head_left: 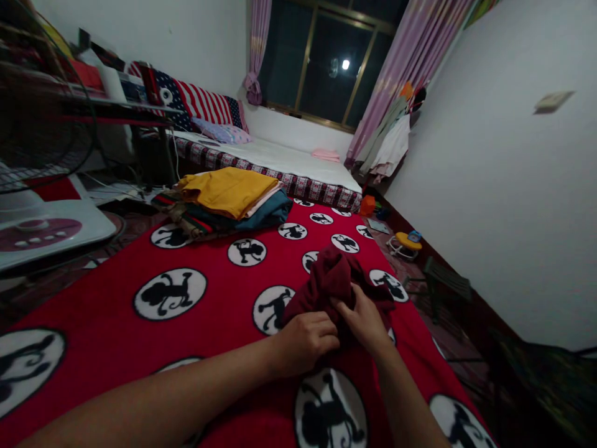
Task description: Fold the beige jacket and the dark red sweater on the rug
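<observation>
A crumpled maroon cloth, perhaps a garment (326, 274), lies bunched on a red blanket (224, 292) printed with black monkeys in white circles. My left hand (308, 339) has its fingers curled at the near left edge of the cloth. Just right of it, my right hand (361, 314) pinches a fold of the same cloth between thumb and fingers. Part of the cloth is hidden behind both hands. Farther off on the left side of the blanket sits a stack of folded clothes (233, 193), mustard yellow on top and teal below.
Beyond the blanket stands a bed (280, 155) under a window (336, 68). To the left are a fan (41, 118) and a white appliance with a pink panel (46, 230). A yellow-topped stool (407, 242) and a dark chair (445, 280) stand at the right.
</observation>
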Action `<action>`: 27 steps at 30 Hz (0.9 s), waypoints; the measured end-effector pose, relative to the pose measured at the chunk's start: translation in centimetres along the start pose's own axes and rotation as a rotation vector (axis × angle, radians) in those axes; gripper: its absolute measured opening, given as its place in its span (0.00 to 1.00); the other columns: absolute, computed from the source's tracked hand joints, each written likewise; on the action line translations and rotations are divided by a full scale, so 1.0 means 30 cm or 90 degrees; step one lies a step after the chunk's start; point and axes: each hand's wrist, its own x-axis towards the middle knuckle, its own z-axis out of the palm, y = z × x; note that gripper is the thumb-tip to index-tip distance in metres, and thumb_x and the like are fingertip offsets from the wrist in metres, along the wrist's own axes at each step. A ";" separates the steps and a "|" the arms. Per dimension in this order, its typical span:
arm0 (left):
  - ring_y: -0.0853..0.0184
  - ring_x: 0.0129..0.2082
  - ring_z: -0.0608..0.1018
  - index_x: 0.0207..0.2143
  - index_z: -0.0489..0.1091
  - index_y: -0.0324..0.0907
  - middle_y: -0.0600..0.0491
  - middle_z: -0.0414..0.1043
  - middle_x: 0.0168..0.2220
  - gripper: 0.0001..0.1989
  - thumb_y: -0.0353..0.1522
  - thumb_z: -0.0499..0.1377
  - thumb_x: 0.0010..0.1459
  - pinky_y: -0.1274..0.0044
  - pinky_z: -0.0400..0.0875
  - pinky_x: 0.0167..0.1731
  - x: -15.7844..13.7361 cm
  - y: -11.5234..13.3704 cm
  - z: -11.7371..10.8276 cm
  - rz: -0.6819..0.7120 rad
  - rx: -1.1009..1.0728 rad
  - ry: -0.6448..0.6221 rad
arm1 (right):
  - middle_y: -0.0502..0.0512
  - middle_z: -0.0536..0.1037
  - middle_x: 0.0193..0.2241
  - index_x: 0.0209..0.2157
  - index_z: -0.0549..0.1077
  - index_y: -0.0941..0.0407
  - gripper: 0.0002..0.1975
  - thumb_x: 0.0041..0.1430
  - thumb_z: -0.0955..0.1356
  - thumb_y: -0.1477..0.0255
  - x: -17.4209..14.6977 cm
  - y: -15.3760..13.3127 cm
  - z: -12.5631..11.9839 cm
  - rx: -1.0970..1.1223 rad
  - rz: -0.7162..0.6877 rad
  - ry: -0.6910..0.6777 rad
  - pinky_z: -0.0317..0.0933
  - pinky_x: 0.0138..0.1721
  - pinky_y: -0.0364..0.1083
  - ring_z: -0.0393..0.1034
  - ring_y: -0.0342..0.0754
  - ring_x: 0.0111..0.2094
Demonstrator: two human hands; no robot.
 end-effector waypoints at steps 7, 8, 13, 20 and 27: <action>0.58 0.56 0.65 0.54 0.67 0.46 0.45 0.63 0.56 0.19 0.34 0.56 0.60 0.64 0.62 0.56 0.027 -0.041 -0.112 -0.267 -0.126 0.215 | 0.46 0.67 0.16 0.29 0.71 0.57 0.16 0.44 0.69 0.58 -0.084 0.072 -0.038 0.338 0.164 0.171 0.54 0.19 0.41 0.59 0.41 0.17; 0.58 0.57 0.65 0.55 0.66 0.46 0.45 0.62 0.58 0.19 0.34 0.56 0.60 0.64 0.61 0.56 0.027 -0.067 -0.118 -0.328 -0.143 0.240 | 0.46 0.69 0.17 0.30 0.72 0.57 0.17 0.44 0.70 0.59 -0.100 0.069 -0.038 0.355 0.179 0.196 0.55 0.19 0.41 0.60 0.41 0.17; 0.66 0.37 0.75 0.61 0.58 0.46 0.47 0.68 0.51 0.35 0.32 0.62 0.50 0.73 0.72 0.40 -0.019 -0.190 -0.097 -0.493 -0.283 0.166 | 0.49 0.75 0.26 0.37 0.73 0.56 0.17 0.46 0.70 0.63 -0.153 0.020 -0.030 0.496 0.147 0.414 0.64 0.25 0.43 0.68 0.44 0.24; 0.69 0.31 0.73 0.34 0.77 0.42 0.53 0.71 0.29 0.13 0.24 0.55 0.49 0.78 0.66 0.32 -0.056 -0.235 -0.122 -0.379 -0.250 0.175 | 0.54 0.77 0.37 0.42 0.73 0.50 0.18 0.53 0.66 0.56 -0.214 0.086 -0.143 0.305 0.030 0.572 0.71 0.38 0.54 0.73 0.54 0.38; 0.68 0.31 0.75 0.38 0.74 0.39 0.54 0.76 0.32 0.12 0.34 0.63 0.50 0.77 0.71 0.32 -0.041 -0.303 -0.338 -0.461 -0.373 0.751 | 0.52 0.68 0.57 0.56 0.64 0.43 0.28 0.58 0.59 0.48 -0.284 0.127 -0.279 0.254 0.038 0.587 0.70 0.39 0.62 0.66 0.61 0.54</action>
